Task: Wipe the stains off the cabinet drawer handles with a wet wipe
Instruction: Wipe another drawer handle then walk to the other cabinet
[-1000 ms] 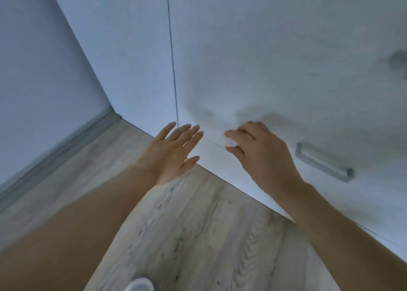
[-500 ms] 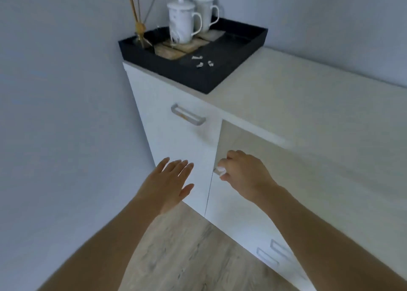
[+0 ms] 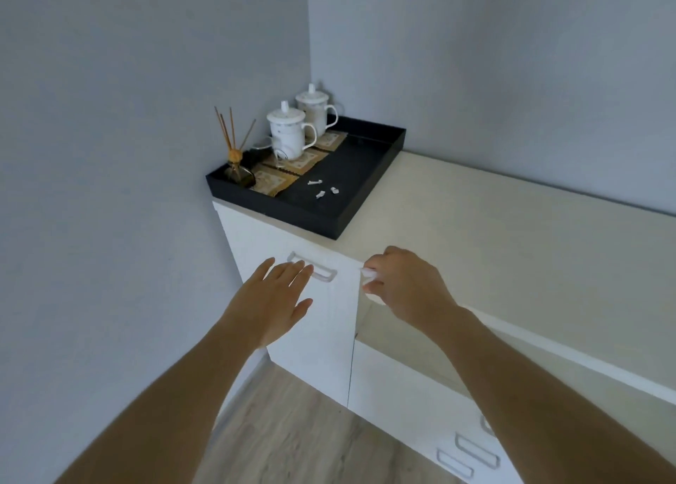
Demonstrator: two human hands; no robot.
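Observation:
A white cabinet (image 3: 318,341) stands in the room corner. Its left door carries a silver bar handle (image 3: 325,275) near the top. My left hand (image 3: 274,297) is spread flat with straight fingers, its fingertips reaching the handle's left end. My right hand (image 3: 406,286) hovers just right of the handle at the door seam and pinches a small white wet wipe (image 3: 367,274) between its fingertips. Lower right, several more drawer handles (image 3: 475,450) show on the drawer fronts.
A black tray (image 3: 351,205) on the cabinet top holds two lidded white mugs (image 3: 289,132), a reed diffuser (image 3: 236,154), woven mats and small white bits. Grey walls close in at left and back. Wood floor (image 3: 285,443) lies below.
The view rose from the floor and the cabinet's base to its top. Both hands came up with it, from the lower front to the upper left door handle, the wipe still pinched.

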